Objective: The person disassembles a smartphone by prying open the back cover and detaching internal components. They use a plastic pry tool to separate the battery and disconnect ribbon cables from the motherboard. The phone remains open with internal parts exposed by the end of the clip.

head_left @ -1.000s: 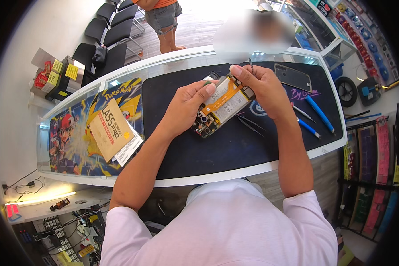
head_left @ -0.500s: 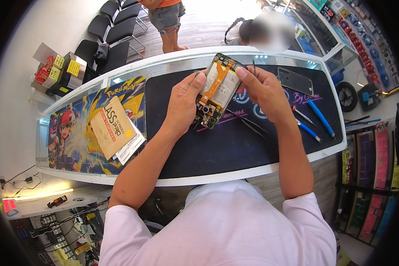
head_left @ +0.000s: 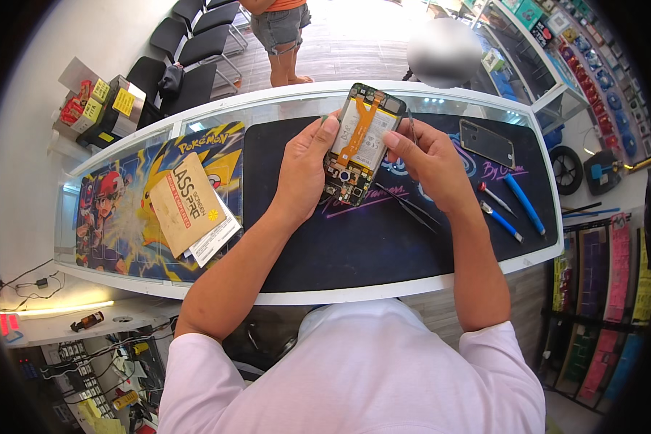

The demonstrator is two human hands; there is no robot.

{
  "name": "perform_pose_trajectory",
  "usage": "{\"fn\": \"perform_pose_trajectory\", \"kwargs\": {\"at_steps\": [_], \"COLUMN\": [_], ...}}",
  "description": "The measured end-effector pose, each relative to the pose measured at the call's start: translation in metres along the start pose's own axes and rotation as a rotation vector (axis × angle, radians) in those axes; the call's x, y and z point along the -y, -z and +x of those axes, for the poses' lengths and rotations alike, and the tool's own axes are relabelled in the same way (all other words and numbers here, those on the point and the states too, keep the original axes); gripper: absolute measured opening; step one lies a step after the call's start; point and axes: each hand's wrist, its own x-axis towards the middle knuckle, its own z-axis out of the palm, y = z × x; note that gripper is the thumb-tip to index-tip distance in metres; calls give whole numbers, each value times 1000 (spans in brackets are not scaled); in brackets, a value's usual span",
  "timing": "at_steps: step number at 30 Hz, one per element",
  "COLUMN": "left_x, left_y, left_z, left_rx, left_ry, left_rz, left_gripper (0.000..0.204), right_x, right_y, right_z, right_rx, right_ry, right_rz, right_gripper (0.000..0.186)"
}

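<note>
Black opened phone (head_left: 365,136) lies between left hand (head_left: 304,160) and right hand (head_left: 432,155), both closed on its sides, long axis roughly toward the tabletop's (head_left: 267,95) far edge.

Large dark lettering and a red strip of print are borne by the tan envelope (head_left: 183,206) near the left end of the counter (head_left: 325,296). Yellow lettering is printed on the colourful mat (head_left: 119,242), pink script on the dark mat (head_left: 304,267). Black writing is carried by yellow labels (head_left: 124,102) past the far left corner. Print on the battery (head_left: 373,136) is too small to be read.
</note>
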Motion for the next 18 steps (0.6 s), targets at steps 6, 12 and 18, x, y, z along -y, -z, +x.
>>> {"fn": "perform_pose_trajectory", "kwargs": {"at_steps": [6, 12, 18], "left_x": [-10, -13, -9], "left_y": [1, -2, -2], "left_z": [-3, -5, -3], "left_rx": [164, 214, 177], "left_ry": [93, 260, 145], "left_rz": [-150, -62, -193], "left_gripper": [58, 59, 52], "right_x": [1, -9, -12], "right_y": [-1, -2, -7], "right_z": [-1, 2, 5], "right_rx": [2, 10, -185], "right_ry": [-3, 30, 161], "right_rz": [24, 10, -195], "right_gripper": [30, 31, 29]}}
